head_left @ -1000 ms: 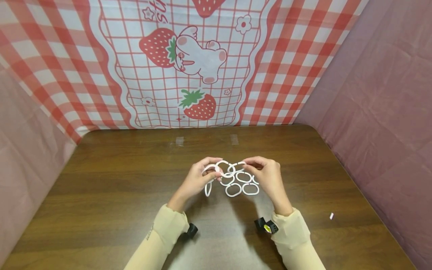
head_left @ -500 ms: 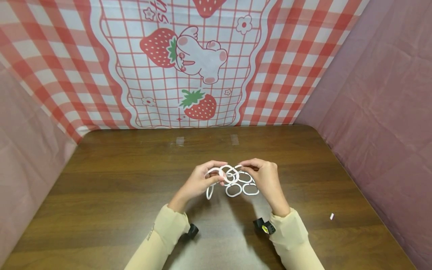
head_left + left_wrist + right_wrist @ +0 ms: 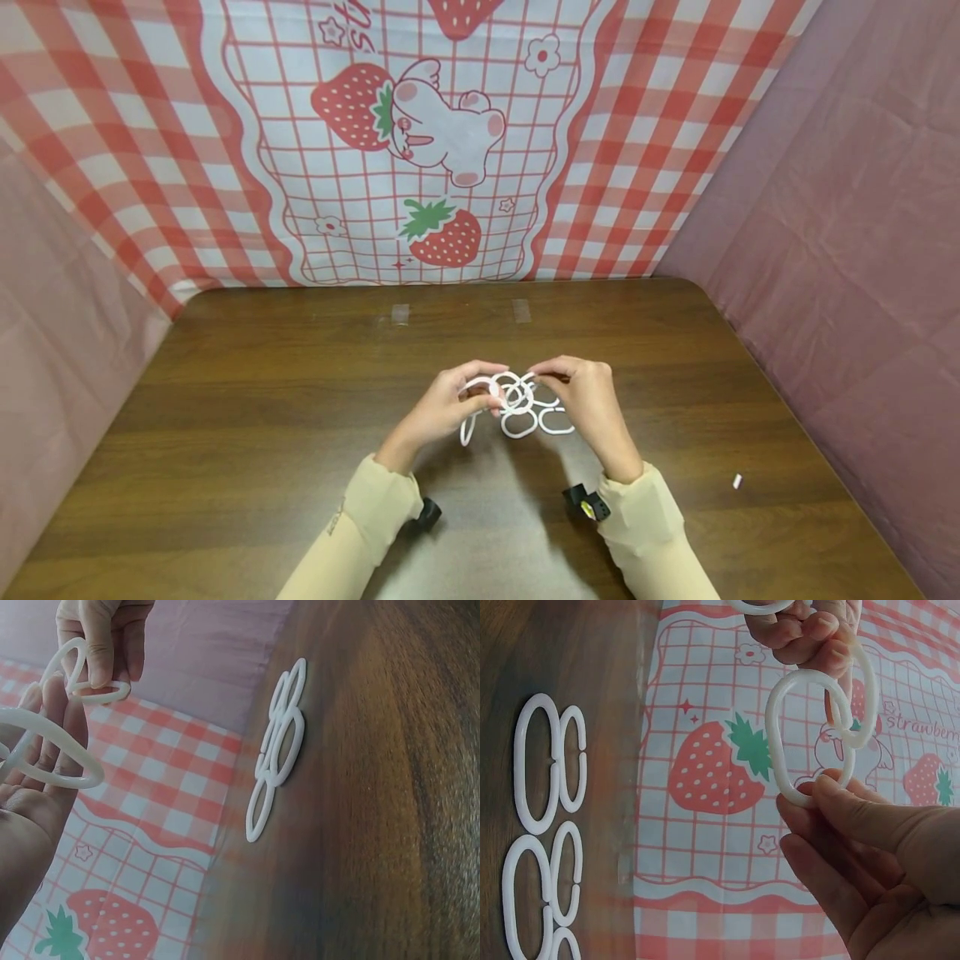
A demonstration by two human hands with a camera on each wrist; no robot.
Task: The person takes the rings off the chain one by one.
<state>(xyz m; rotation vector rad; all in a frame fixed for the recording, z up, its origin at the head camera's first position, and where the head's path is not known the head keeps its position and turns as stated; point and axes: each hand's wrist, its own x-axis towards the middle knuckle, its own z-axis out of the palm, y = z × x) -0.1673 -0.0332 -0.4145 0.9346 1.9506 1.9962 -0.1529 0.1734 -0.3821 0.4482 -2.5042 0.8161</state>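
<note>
My left hand point(image 3: 441, 404) holds a short chain of white oval shower curtain rings point(image 3: 60, 742), one hanging below its fingers. My right hand point(image 3: 591, 398) pinches another white ring point(image 3: 773, 731) between thumb and fingertips. In the right wrist view this ring passes through a second ring point(image 3: 873, 690), which the left fingers point(image 3: 799, 646) grip, so the two are linked. Both hands are raised over the table, close together. Below them several loose rings lie flat on the wood, among them a near ring point(image 3: 518, 437) and a ring with a small gap point(image 3: 584, 780).
The brown wooden table point(image 3: 262, 467) bears a small white piece point(image 3: 737, 481) at the right and two strips of clear tape near the back edge. A strawberry-print cloth point(image 3: 450, 125) hangs behind, with pink cloth point(image 3: 862, 208) at the sides.
Both hands have lowered slightly toward the near side and drawn closer together. The right hand has brought its ring leftward, so it overlaps the left hand's ring more.
</note>
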